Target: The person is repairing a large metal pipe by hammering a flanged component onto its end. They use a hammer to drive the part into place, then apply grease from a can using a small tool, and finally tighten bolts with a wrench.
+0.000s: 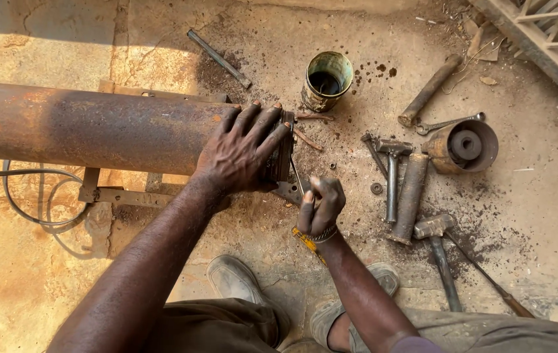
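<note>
Floor (44, 281): cracked concrete, sandy, strewn with dark metal filings. Rusty steel pipe (89, 127): cylindrical, pitted, lying horizontal on angle-iron frame, left end cut off by picture edge. Left hand (243, 153): flat on pipe's right end, fingers spread over dark end fitting (284, 153); fitting mostly hidden. Right hand (319, 204): fist closed on thin metal tool, shape hard to make out, just below fitting. Nearby: dented tin can (327, 80), hammers (393, 176), spanner (449, 122), flanged bush (463, 147).
</note>
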